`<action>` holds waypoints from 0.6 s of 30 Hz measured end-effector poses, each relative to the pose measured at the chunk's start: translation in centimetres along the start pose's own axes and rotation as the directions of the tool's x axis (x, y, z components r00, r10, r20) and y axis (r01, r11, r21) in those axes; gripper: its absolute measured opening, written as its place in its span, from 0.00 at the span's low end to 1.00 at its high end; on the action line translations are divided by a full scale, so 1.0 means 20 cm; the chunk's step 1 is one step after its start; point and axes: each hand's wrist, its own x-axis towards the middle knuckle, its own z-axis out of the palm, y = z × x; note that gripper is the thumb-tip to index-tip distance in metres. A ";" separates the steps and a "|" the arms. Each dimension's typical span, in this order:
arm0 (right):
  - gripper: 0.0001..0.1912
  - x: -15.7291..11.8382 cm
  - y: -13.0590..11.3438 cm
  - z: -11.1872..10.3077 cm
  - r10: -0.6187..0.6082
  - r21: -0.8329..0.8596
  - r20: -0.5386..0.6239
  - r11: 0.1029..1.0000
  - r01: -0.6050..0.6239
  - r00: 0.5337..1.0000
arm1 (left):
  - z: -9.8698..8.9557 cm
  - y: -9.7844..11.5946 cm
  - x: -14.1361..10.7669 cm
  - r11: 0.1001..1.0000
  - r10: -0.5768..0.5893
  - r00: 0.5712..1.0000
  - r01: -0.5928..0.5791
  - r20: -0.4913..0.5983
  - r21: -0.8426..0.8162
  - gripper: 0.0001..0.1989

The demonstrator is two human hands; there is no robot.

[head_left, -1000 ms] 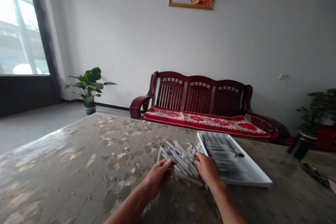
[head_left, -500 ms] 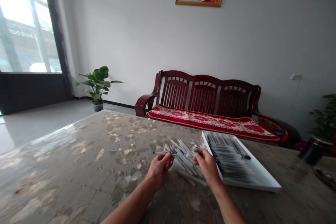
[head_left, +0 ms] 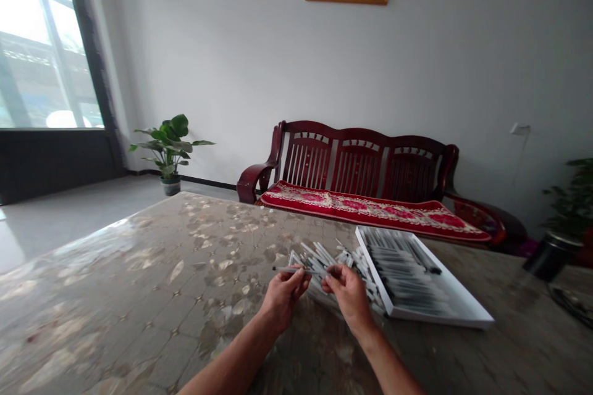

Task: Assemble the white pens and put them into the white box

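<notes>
My left hand (head_left: pixel 285 296) is closed on a slim pen (head_left: pixel 286 270), whose dark tip points left. Close to the pen's right end, my right hand (head_left: pixel 347 296) has its fingers pinched; whether they grip that end or a small part of their own is too small to tell. Beyond and beneath both hands lies a loose pile of whitish pen parts (head_left: pixel 324 254). A white open box (head_left: pixel 467 313) stands just right of the pile, with rows of dark-tipped pens (head_left: pixel 403 278) inside.
The patterned table (head_left: pixel 139 296) spreads out on the left. Behind it stands a dark red wooden bench (head_left: pixel 356 160) with a red floral cover (head_left: pixel 370 207). A black pot (head_left: pixel 551 256) with a plant is at the right, a cable near it.
My right hand has moved left from the pile to the right end of the pen. My left hand has hardly moved and keeps the pen. The view has shifted slightly.
</notes>
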 end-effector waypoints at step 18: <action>0.23 -0.08 -0.01 0.07 0.255 0.291 -0.053 0.929 -0.229 0.966 | 0.00 -0.02 -0.03 0.959 0.238 0.969 -0.244 0.058 0.141 0.22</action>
